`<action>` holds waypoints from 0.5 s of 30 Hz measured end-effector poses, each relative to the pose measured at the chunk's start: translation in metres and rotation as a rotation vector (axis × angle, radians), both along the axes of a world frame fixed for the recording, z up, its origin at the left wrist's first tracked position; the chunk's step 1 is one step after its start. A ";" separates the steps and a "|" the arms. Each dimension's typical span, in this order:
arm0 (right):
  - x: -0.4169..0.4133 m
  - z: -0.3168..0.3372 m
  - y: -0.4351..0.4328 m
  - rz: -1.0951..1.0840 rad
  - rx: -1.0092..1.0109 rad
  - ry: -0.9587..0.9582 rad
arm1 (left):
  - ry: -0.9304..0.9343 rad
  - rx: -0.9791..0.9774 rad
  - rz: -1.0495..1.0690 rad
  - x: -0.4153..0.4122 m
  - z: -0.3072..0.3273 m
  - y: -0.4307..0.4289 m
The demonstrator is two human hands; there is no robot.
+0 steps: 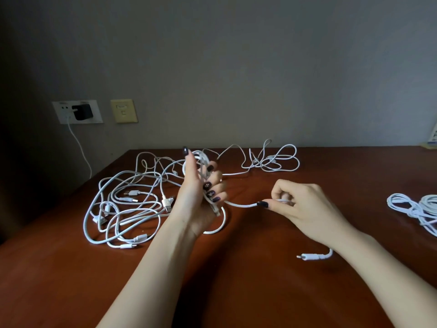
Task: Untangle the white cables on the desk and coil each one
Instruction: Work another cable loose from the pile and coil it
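Head view is showing the left hand (pixel 198 192) standing upright over the desk (pixel 260 292), its fingers curling round a bundle of loops (pixel 201 162) while the thumb is pointing straight up. It seems to be serving as a fixed spool, so that each new turn is landing on the last. The right hand (pixel 300 204) is pinching the running strand (pixel 241 205) between thumb and forefinger, with the other fingers folding into the palm, probably to keep the strand taut and feed it without twists. The free plug end (pixel 312 256) is lying on the desk beneath the right wrist, so little of this cable looks left to wind. Just beside the left hand, to its left, the main tangle (pixel 123 204) is sprawling across the desk with several plugs poking out, and I cannot tell whether the held cable is fully clear of it. A smaller loose knot (pixel 272 159) is lying near the back edge, and finished coils (pixel 416 207) are sitting well apart at the right edge. On the wall, a black charger (pixel 82 111) is sitting in its socket beside a yellow plate (pixel 124 111).
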State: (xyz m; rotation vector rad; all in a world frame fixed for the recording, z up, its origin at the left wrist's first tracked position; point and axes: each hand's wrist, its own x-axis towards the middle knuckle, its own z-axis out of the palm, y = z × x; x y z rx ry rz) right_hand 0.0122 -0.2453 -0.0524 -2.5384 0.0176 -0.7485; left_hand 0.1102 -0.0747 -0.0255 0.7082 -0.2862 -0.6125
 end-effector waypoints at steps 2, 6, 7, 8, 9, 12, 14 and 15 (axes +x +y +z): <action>0.003 -0.004 -0.001 0.011 0.069 0.105 | 0.040 -0.004 0.079 0.005 -0.004 0.000; 0.004 -0.005 -0.002 0.030 0.079 0.119 | 0.053 -0.009 0.245 0.014 -0.007 0.002; 0.004 -0.003 -0.002 0.042 0.069 0.103 | 0.044 -0.002 0.302 0.017 -0.006 0.004; 0.003 0.000 0.000 0.061 0.051 0.078 | 0.021 0.016 0.360 0.019 -0.007 0.007; 0.002 0.002 0.002 0.081 0.011 0.040 | -0.008 0.052 0.408 0.021 -0.008 0.007; -0.003 0.011 0.017 0.134 -0.161 -0.183 | -0.182 0.230 0.477 0.021 -0.013 0.005; -0.007 0.018 0.028 0.201 -0.214 -0.293 | -0.361 0.389 0.428 0.017 -0.017 -0.003; -0.008 0.021 0.031 0.237 -0.210 -0.335 | -0.453 0.456 0.374 0.010 -0.017 -0.008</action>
